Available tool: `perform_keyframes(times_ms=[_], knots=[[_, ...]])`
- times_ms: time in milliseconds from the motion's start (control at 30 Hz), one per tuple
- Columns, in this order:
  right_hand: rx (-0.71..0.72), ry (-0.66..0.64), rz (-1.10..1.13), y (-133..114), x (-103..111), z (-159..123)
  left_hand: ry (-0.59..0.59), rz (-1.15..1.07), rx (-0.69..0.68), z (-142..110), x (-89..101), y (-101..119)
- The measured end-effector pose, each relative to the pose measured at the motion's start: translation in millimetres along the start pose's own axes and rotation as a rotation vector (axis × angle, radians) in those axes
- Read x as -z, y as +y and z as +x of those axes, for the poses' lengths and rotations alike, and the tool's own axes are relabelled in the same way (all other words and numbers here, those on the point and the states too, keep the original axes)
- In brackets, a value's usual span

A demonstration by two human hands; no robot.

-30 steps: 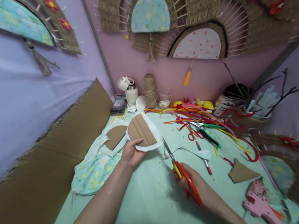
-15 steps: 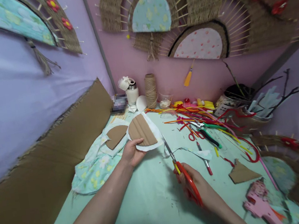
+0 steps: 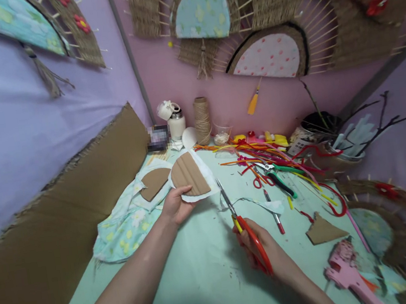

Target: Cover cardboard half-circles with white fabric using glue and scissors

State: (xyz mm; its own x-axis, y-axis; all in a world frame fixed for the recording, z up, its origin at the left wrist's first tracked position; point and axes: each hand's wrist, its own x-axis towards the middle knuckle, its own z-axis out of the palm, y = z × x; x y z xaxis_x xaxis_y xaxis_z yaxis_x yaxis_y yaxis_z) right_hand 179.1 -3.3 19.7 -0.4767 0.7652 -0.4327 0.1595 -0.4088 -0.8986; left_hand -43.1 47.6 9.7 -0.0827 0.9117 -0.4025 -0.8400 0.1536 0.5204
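Observation:
My left hand [image 3: 177, 206] pinches a half-round piece of cardboard [image 3: 190, 175] that lies against white-backed fabric [image 3: 210, 183], a margin of which shows around the card. In my right hand [image 3: 256, 245] are scissors [image 3: 240, 220] with red and yellow handles. Their blades point up and away, tips just right of the fabric's edge and apart from it. Behind my left hand, a second cardboard half-round [image 3: 154, 184] rests on flowered blue-green fabric [image 3: 124, 233]. A thin cut strip of fabric [image 3: 253, 201] lies on the table beyond the scissors.
Pliers with green-black handles [image 3: 280, 181], a marker [image 3: 275, 215] and many coloured pipe cleaners [image 3: 256, 152] lie to the right. A cardboard scrap [image 3: 325, 229] and a pink glue gun [image 3: 348, 272] are nearer. Twine [image 3: 202, 121] stands at the back; a cardboard wall [image 3: 78, 174] runs along the left.
The whole view has shifted slightly. Both hands keep their holds, and the scissors stay beside the fabric's right edge.

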Motion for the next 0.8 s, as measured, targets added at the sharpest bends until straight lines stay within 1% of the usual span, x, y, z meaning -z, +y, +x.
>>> perform_keyframes(times_ms=[133, 267, 333, 667, 800], knots=[[-0.011, -0.023, -0.012, 0.9, 1.3, -1.8, 0.012, -0.009, -0.002, -0.2, -0.7, -0.6], [0.062, -0.049, -0.078, -0.4, 1.6, -4.5, -0.005, -0.027, -0.019, -0.6, -2.0, -0.8], [0.075, -0.066, -0.092, -1.0, 1.4, -5.3, -0.008, -0.025, -0.023, -0.6, -1.9, -0.8], [0.006, -0.059, -0.079, 6.6, 3.1, 1.9, -0.046, -0.01, -0.014, 1.2, 2.0, -3.6], [0.018, -0.034, -0.09, 6.0, 1.3, 1.8, -0.053, -0.012, -0.018, 1.3, 2.7, -3.9]])
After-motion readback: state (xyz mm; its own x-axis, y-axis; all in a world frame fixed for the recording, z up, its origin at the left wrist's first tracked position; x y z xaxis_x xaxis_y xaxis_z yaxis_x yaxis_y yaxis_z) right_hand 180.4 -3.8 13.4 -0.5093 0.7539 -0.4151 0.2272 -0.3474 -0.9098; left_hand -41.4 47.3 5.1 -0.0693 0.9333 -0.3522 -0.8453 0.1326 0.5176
